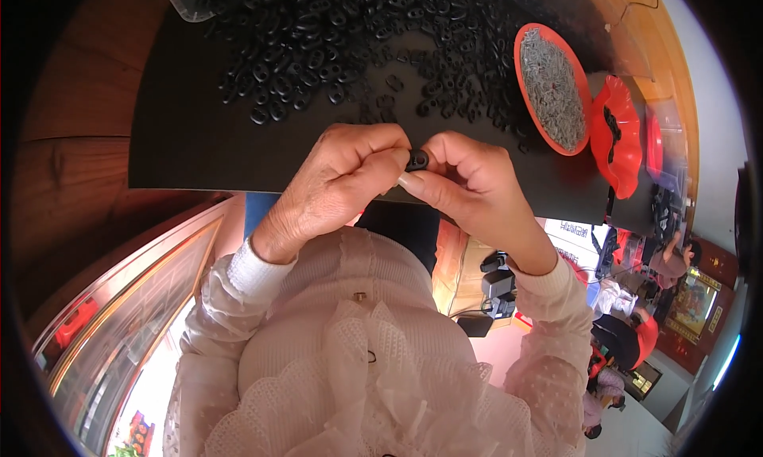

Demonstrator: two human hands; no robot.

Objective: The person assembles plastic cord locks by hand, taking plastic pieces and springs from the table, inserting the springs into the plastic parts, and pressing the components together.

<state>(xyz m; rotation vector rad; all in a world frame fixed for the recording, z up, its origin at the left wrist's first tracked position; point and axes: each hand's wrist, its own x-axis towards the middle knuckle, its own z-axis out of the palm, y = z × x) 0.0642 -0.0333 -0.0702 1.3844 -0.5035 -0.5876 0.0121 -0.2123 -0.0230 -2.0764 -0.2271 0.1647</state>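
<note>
Between my two hands, just above the near edge of the dark tabletop [191, 151], is a small black oval plastic piece with round holes [417, 160]. My left hand [338, 171] pinches its left side between thumb and forefinger. The thumb and curled fingers of my right hand [473, 175] close on its right side. Ahead of my hands lies a large heap of similar black oval pieces [294, 52], a few of them loose at its near edge. Whether anything else is tucked inside my fingers is hidden.
At the right of the table stands an orange-red bowl [590, 111] full of small grey metal pins [551, 83]. Beside it is a red wavy-rimmed dish [628, 151] with some black pieces. A clear plastic tub edge [187, 8] shows at the far left. Other people [628, 338] sit off to the right.
</note>
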